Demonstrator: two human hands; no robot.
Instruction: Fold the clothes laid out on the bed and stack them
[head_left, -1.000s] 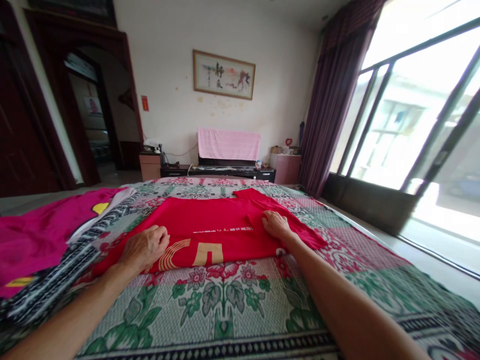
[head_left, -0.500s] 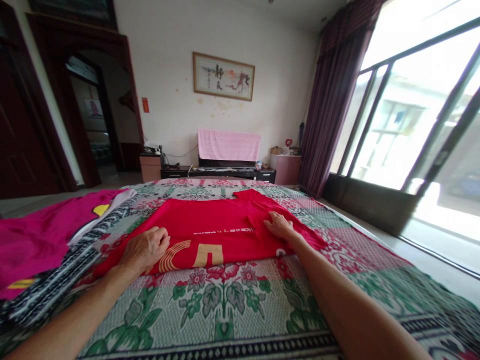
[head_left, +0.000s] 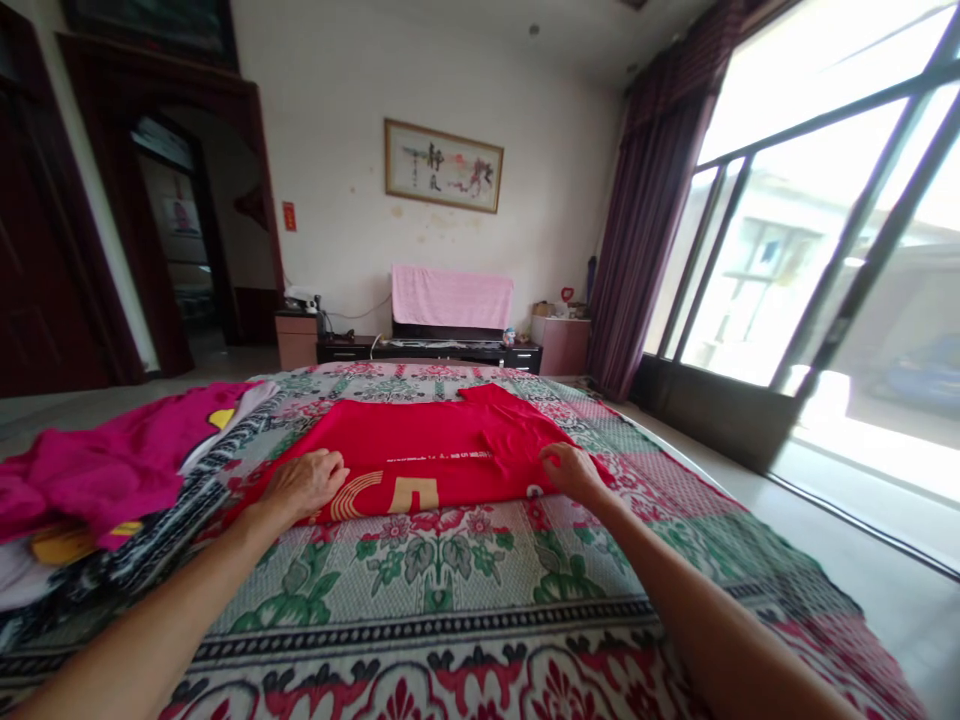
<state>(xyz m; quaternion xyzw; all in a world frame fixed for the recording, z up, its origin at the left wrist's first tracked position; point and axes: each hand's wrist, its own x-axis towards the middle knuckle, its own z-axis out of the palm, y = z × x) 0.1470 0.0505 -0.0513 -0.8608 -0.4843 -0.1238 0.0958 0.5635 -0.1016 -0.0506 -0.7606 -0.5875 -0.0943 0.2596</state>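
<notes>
A red T-shirt (head_left: pixel 397 435) with gold and white print lies folded lengthwise on the patterned bedspread (head_left: pixel 442 570). At its left end, my left hand (head_left: pixel 309 482) is closed with curled fingers on the cloth. My right hand (head_left: pixel 574 472) pinches the shirt near its right end, beside a sleeve. Both hands rest low over the bed, and the fabric between them lies mostly flat, with wrinkles towards the right. Some of the cloth under each hand is hidden.
A magenta garment (head_left: pixel 105 465) with yellow patches lies heaped at the left, beside black-and-white patterned cloth (head_left: pixel 172 530). Beyond the bed stand a low black cabinet (head_left: pixel 345 352) and a screen under a pink towel (head_left: pixel 450 297). A dark curtain (head_left: pixel 637 250) hangs by the window.
My right hand has gone from lying flat with fingers spread to pinching the shirt. My left hand stays closed on its end. The view has shifted slightly.
</notes>
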